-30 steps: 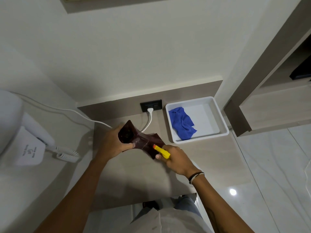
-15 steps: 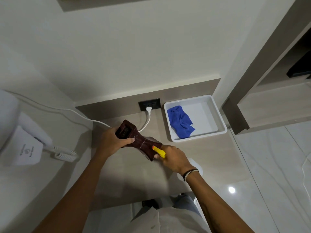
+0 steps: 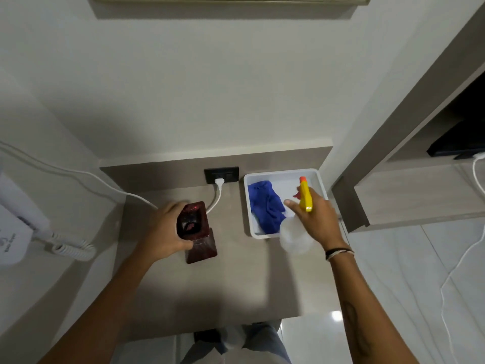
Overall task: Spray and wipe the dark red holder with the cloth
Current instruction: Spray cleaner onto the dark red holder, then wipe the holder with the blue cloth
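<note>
The dark red holder point(image 3: 196, 232) stands upright on the beige counter point(image 3: 236, 285), its open top facing the camera. My left hand point(image 3: 162, 232) grips it from the left side. My right hand point(image 3: 315, 219) holds a spray bottle point(image 3: 304, 198) with a yellow head and a clear body, over the near right part of the white tray point(image 3: 315, 174). A crumpled blue cloth point(image 3: 266, 206) lies in the tray's left half, just left of my right hand.
A black wall socket point(image 3: 221, 174) with a white plug and cable sits behind the holder. A white wall-mounted hair dryer point(image 3: 15, 232) with a coiled cord hangs at the left. A wooden cabinet point(image 3: 420, 193) stands to the right, beside tiled floor.
My right hand has carried the spray bottle away from the holder to the right, over the tray. My left hand has turned the holder from lying tilted to standing upright.
</note>
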Available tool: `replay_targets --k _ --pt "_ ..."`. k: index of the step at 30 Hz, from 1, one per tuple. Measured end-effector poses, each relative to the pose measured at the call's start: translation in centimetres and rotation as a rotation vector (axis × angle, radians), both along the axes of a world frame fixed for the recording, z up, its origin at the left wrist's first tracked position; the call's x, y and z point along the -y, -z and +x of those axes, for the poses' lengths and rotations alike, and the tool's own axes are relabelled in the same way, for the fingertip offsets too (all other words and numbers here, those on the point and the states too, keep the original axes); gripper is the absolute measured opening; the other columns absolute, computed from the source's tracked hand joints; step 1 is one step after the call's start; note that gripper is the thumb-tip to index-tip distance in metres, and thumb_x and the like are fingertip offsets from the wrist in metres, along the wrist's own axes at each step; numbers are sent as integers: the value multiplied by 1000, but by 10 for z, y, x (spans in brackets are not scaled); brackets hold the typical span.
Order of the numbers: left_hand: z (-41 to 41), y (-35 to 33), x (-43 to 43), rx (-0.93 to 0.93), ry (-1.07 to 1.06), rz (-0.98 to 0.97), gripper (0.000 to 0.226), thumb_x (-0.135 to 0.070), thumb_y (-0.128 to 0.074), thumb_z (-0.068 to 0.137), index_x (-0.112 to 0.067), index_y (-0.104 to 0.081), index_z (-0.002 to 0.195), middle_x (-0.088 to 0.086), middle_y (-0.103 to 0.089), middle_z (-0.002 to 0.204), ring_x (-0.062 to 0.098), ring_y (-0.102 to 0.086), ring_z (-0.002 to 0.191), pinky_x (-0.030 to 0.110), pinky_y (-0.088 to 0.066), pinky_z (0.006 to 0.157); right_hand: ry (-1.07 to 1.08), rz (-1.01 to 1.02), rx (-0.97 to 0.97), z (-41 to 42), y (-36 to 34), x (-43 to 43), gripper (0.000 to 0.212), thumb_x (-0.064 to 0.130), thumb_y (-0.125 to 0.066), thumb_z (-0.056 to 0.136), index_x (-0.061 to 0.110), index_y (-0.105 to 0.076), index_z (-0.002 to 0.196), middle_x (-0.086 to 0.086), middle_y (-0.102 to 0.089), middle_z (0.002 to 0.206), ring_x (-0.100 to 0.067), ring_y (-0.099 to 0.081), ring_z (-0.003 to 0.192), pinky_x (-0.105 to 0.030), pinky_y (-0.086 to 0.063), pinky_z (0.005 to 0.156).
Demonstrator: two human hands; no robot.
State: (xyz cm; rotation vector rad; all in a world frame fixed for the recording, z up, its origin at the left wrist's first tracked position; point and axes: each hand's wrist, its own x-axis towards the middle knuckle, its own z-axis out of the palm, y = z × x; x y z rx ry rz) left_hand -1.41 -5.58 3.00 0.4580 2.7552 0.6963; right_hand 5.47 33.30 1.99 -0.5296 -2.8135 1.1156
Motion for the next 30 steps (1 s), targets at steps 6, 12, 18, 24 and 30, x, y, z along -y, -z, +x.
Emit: replay_targets --k 6,12,18,24,30 --pt "8 10 -6 -1 11 78 109 -20 -98 53 -17 -48 150 1 -50 142 24 -53 129 35 -48 107 123 -55 -9 -47 11 -44 57 41 -82 91 11 -63 137 -11 -79 124 -32 -77 110 -31 -55 91" --pt "12 14 -8 9 -8 77 112 -14 -96 55 -14 -44 154 9 -39 159 30 -32 156 46 -37 122 169 -179 11 -48 36 -49 64 24 -79 97 9 -52 153 -11 -70 145 -32 -72 128 -50 -57 113" --pt "14 12 -14 35 -13 49 115 -10 -96 64 -14 -34 162 4 -27 170 12 5 163 52 -28 128 160 -155 6 -37 41 -52 86 34 -86 90 17 -40 161 -4 -61 156 -30 -63 139 -51 -55 116" --pt "21 18 -17 -91 32 -24 136 -40 -100 61 -17 -22 169 0 -16 176 7 19 161 51 -16 128 -136 210 -348 -32 41 12 56 43 -62 106 17 -50 154 -6 -55 158 -27 -47 153 -19 -26 130" --pt "18 16 -24 -98 50 -80 127 -43 -95 71 -14 -19 169 3 -17 177 21 3 165 54 -19 130 -590 461 334 -75 73 47 80 44 -41 114 12 3 172 -16 11 181 -34 8 169 -45 -6 139"
